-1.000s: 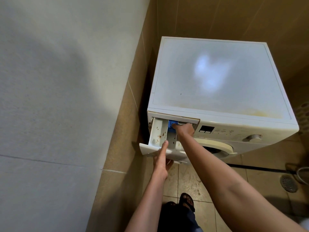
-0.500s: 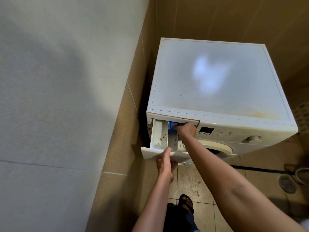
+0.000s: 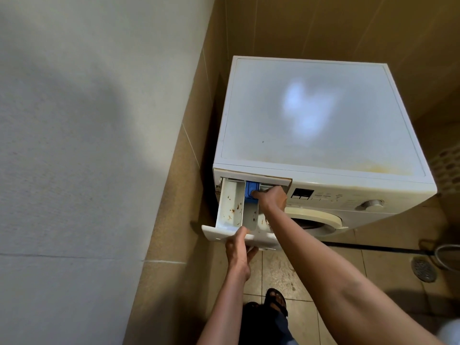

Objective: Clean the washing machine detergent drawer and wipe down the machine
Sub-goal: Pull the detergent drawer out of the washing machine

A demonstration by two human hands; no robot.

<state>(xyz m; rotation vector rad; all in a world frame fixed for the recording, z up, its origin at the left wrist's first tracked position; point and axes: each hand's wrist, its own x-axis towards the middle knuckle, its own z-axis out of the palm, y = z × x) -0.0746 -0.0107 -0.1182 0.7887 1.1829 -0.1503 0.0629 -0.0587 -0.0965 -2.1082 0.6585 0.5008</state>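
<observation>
- You are standing in a tan-tiled corner, with a pale wall on your left and a tiled floor below.
- The washing machine sits in that corner. Its detergent drawer is pulled well out at the upper left of the front.
- The drawer's left compartment is white and flecked with rust-brown specks. The middle one has a blue insert at its back. Your right forearm hides most of the right compartment.
- Your left hand grips the drawer's front panel, thumb on the top edge and fingers curled beneath.
- Your right hand reaches in with its thumb on the blue insert. The fingers run into the slot, so you cannot tell whether they grip anything.
- A floor drain lies at the right.
</observation>
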